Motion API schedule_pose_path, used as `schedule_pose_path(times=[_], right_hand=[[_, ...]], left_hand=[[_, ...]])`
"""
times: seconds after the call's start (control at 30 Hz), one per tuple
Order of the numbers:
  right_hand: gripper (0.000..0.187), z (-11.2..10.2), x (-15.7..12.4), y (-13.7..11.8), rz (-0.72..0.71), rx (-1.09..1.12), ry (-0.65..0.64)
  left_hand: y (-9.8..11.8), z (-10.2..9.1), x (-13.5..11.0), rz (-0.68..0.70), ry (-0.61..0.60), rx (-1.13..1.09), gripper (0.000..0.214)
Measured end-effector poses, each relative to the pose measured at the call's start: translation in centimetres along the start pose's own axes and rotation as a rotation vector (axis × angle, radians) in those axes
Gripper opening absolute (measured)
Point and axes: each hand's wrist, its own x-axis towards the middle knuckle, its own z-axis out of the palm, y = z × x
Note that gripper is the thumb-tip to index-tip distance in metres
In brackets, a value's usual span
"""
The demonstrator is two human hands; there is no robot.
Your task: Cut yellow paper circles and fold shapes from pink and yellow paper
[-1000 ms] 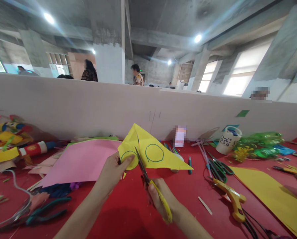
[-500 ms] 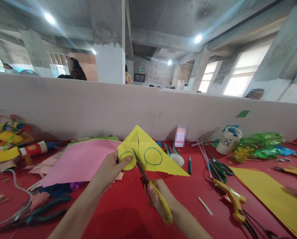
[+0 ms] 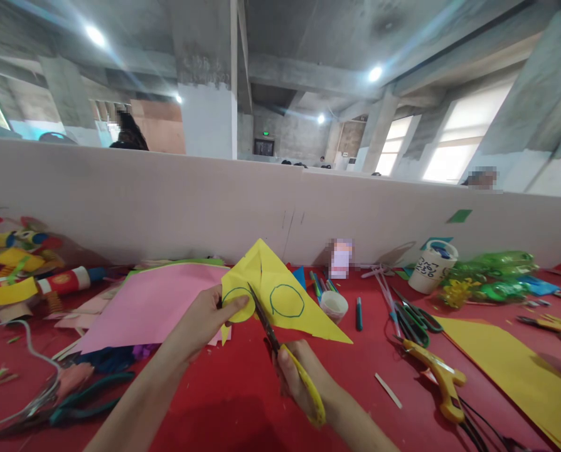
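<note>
A piece of yellow paper [image 3: 311, 311] with two drawn circles is held up above the red table [image 3: 214, 408]. My left hand [image 3: 214, 314] pinches it, the thumb lying over the left circle. That circle is partly cut round along its right and lower edge; the right circle is drawn in dark line and whole. My right hand [image 3: 302, 373] grips yellow-handled scissors [image 3: 266, 320], their blades pointing up and left at the paper beside the left circle.
Pink paper [image 3: 153, 301] lies to the left, with dark green pliers [image 3: 90, 402] nearer me. Right of my hands are a paper cup [image 3: 334, 306], a marker [image 3: 359, 312], a yellow glue gun [image 3: 438, 380], green-handled scissors [image 3: 412, 320] and yellow-orange sheets [image 3: 506, 364]. A white partition [image 3: 191, 201] stands behind.
The right side of the yellow paper has tipped down and slightly left, showing more of the paper cup. Both hands have kept their holds, and the scissors have shifted only slightly.
</note>
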Motion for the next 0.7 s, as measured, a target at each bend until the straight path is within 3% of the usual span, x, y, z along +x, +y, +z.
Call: schedule_pose_path(times=[0.23,0.7], right_hand=[[0.057,-0.1,-0.1,-1.1,-0.043,-0.120,0.020],[0.058,-0.3,0.0,-1.6,0.030,-0.161,0.019]], left_hand=[[0.2,-0.4,0.2,-0.040,-0.001,0.005,0.031],[-0.2,-0.8,0.4,-0.031,0.026,0.039,0.030]])
